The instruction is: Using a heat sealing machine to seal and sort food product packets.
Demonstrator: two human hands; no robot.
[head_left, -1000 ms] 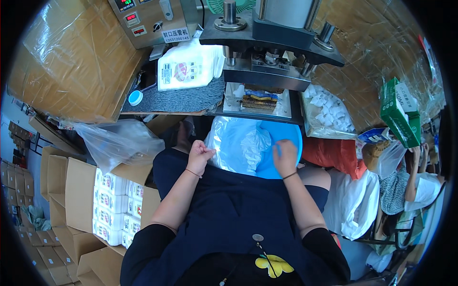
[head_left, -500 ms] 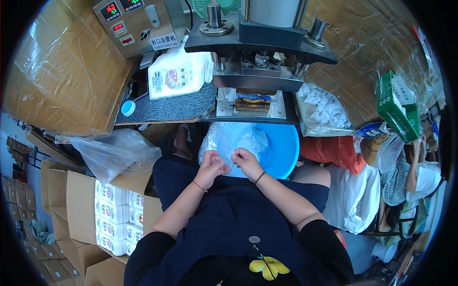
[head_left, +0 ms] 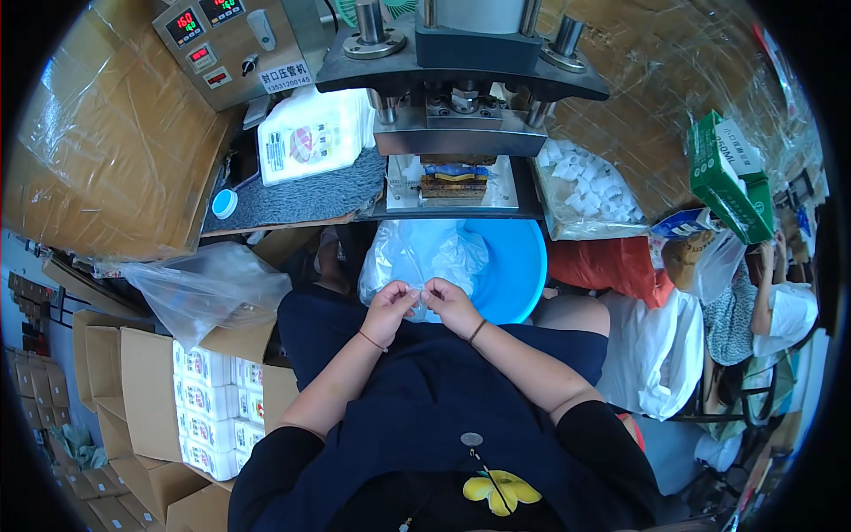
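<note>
Over my lap, my left hand (head_left: 391,312) and my right hand (head_left: 454,309) meet with thumbs and fingertips pinched together. Thin clear plastic shows between them, apparently the edge of the translucent plastic bag (head_left: 415,253) just beyond. That bag bulges, crumpled, inside the left part of a round blue basin (head_left: 523,270). My fingers partly hide the pinched edge, and what lies inside the bag cannot be made out.
Ahead stands a press machine (head_left: 461,133) over a bench with white bottles (head_left: 306,142) and a bag of small white pieces (head_left: 589,186). An open carton of white packs (head_left: 208,399) is at my left. White sacks (head_left: 656,355) and another person's arm (head_left: 764,297) are at right.
My hands have come closer together, and their fingertips now nearly touch at the plastic. The whole view has shifted slightly, moving the bench and machine a little left and up.
</note>
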